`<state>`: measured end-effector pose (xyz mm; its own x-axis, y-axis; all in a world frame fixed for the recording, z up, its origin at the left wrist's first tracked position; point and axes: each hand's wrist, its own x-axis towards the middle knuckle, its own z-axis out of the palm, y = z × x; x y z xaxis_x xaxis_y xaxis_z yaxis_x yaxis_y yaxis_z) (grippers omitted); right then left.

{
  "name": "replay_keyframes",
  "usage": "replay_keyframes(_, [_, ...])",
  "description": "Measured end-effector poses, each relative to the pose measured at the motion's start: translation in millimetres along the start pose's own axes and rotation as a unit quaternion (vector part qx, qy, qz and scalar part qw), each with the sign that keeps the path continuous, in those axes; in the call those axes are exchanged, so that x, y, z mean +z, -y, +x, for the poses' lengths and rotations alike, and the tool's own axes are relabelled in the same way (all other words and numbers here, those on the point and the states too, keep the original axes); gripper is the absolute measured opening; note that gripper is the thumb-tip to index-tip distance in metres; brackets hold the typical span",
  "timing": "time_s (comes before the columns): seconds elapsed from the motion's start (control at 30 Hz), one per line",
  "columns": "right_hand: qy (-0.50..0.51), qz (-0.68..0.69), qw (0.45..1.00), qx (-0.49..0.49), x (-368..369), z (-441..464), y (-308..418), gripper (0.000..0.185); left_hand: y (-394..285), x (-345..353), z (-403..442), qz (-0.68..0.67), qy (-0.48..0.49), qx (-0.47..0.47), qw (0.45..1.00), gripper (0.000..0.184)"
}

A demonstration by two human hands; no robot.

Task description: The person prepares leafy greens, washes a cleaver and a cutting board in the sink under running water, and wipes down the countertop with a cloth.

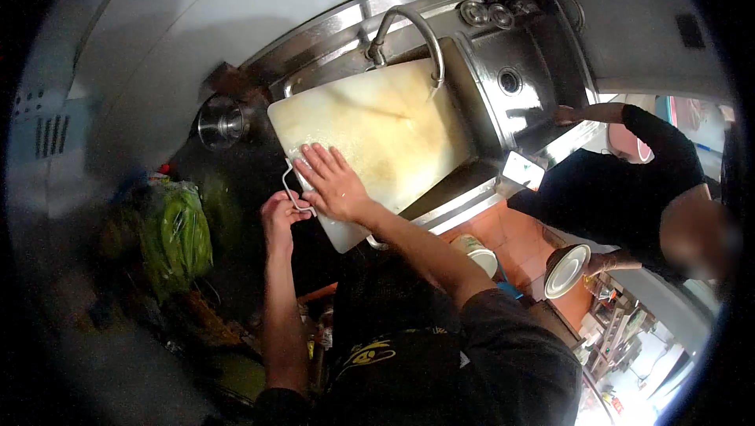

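A large white cutting board [377, 123], stained yellowish and wet in places, lies tilted across the sink basin beneath a curved faucet [417, 21]. Curled around the metal handle on the board's near-left edge is my left hand [281, 218]. My right hand [334, 184] rests flat on the board's surface close to that handle, fingers stretched out with nothing in them. A second metal handle shows partly at the board's lower edge, and the faucet's spout end hangs over the board's far right part.
At right a co-worker holds a bowl [568, 271], with the other hand by the second sink basin [515, 49]. Bagged green vegetables [177, 229] lie at left, near a clear round container [221, 122]. A white-lidded bucket [476, 255] stands on the tiled floor.
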<state>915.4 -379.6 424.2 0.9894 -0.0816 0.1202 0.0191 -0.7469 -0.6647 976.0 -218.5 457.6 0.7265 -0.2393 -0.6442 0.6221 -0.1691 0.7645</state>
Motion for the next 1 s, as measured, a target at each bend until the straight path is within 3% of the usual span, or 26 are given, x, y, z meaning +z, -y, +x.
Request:
replay_keyframes(0.03, [0.015,-0.038,0.999,-0.015,1.6,4.6,-17.7,0.059,0.1,0.4,2.2,0.001,0.001,0.001,1.0,0.022])
replay_keyframes(0.1, [-0.055,-0.144,0.985,0.08,25.3,2.6,-96.9,0.053,1.6,0.2,-1.7,0.005,0.004,0.016,1.0,0.026])
replay_keyframes(0.13, [-0.159,-0.09,0.973,0.141,28.8,-4.5,-147.9,0.048,0.5,2.1,-3.2,0.005,0.004,0.013,1.0,0.026])
replay_keyframes(0.17, [-0.289,-0.073,0.947,0.123,72.5,-31.2,-237.8,0.043,-2.7,4.5,-5.4,0.007,0.001,0.009,1.0,0.027])
replay_keyframes(0.2, [-0.06,0.011,0.924,0.378,-7.5,-36.3,-223.0,0.043,-4.3,5.1,-7.1,0.008,-0.002,0.006,1.0,0.027])
replay_keyframes(0.23, [-0.061,0.009,0.923,0.38,-9.8,-51.7,-231.0,0.043,-4.3,3.4,-8.6,0.008,0.0,0.005,1.0,0.027])
replay_keyframes(0.27, [-0.183,-0.129,0.931,0.29,-4.6,-71.9,-240.8,0.03,-4.8,1.7,-7.5,0.009,0.001,-0.002,1.0,0.028])
replay_keyframes(0.33, [-0.184,-0.091,0.945,0.253,-10.6,-76.0,-169.6,0.04,-3.2,4.8,3.0,0.001,0.007,-0.009,1.0,0.028])
replay_keyframes(0.4, [-0.12,-0.055,0.97,0.202,-0.7,-83.5,-74.1,0.052,3.1,0.3,6.2,-0.002,-0.001,-0.003,1.0,0.028])
replay_keyframes(0.47, [0.047,-0.052,0.973,0.221,12.9,-94.7,-12.8,0.073,0.1,3.1,2.8,-0.02,-0.004,-0.001,1.0,0.026])
replay_keyframes(0.53, [-0.001,-0.069,0.963,0.26,12.5,-92.7,-36.4,0.069,-4.0,9.6,-2.0,-0.018,-0.021,0.004,1.0,0.028])
replay_keyframes(0.63, [-0.09,-0.077,0.896,0.428,24.6,-104.7,-156.9,0.06,0.0,7.9,0.1,-0.037,-0.019,0.012,0.999,0.029])
replay_keyframes(0.67, [-0.123,-0.135,0.881,0.436,24.4,-119.7,-213.4,0.056,-0.9,9.8,0.2,-0.041,-0.02,0.012,0.999,0.029])
replay_keyframes(0.7, [-0.12,-0.006,0.797,0.592,-12.6,-113.4,-226.9,0.053,-4.4,12.0,-1.2,-0.039,-0.011,0.013,0.999,0.028])
replay_keyframes(0.73, [-0.042,-0.076,0.708,0.701,1.8,-130.8,-279.4,0.05,-7.8,13.2,-3.3,-0.036,-0.003,0.015,0.999,0.028])
replay_keyframes(0.8, [-0.136,-0.086,0.754,0.637,-27.8,-98.2,-240.1,0.049,-14.8,13.8,-4.3,-0.021,0.003,0.016,1.0,0.028])
replay_keyframes(0.83, [-0.144,-0.054,0.844,0.513,-10.2,-98.7,-229.0,0.051,-15.6,14.9,-4.0,-0.005,0.01,0.015,1.0,0.028])
replay_keyframes(0.87, [-0.137,-0.05,0.9,0.41,14.8,-98.4,-198.9,0.054,-14.1,14.2,-3.8,-0.008,0.011,0.014,1.0,0.028])
replay_keyframes(0.93, [-0.1,-0.06,0.967,0.225,50.0,-96.2,-126.7,0.064,-11.0,11.7,-2.9,-0.009,-0.009,0.007,1.0,0.028])
replay_keyframes(1.0, [0.012,-0.108,0.956,0.271,-4.1,-73.7,-57.9,0.07,-7.5,11.5,-3.5,-0.018,-0.007,0.003,1.0,0.028])
